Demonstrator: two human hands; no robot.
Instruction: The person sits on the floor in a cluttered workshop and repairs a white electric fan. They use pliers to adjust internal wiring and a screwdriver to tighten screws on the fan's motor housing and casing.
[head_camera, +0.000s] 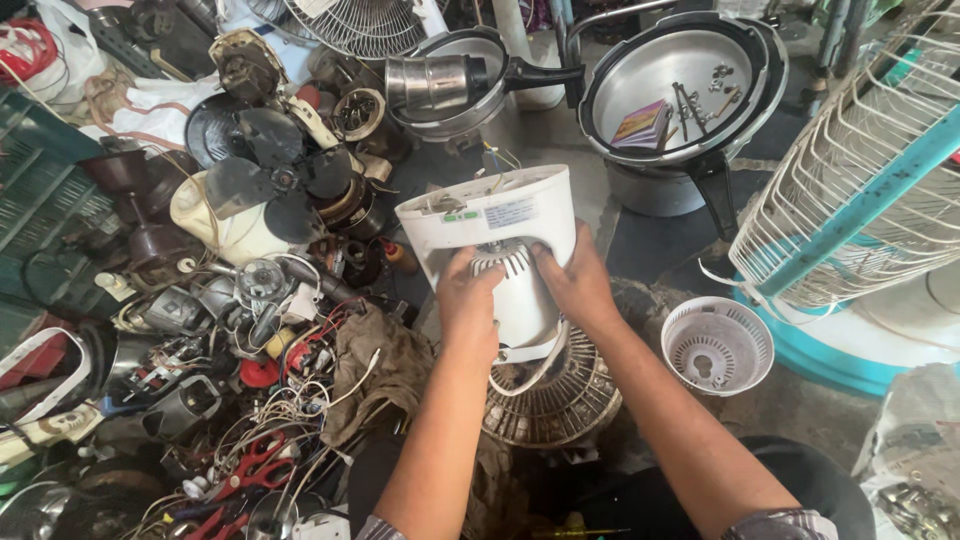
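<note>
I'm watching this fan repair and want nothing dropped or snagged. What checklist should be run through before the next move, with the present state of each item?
1. Both hands on the white fan housing: ok; left hand and right hand grip it.
2. Housing lifted off the floor: ok.
3. White cord hanging below, free of the round grille: cannot tell.
4. Loose wires at the housing top kept away from the fingers: ok.
5. Screws kept together in the metal pot lid: ok.
6. Floor around free of clutter: not ok.
</note>
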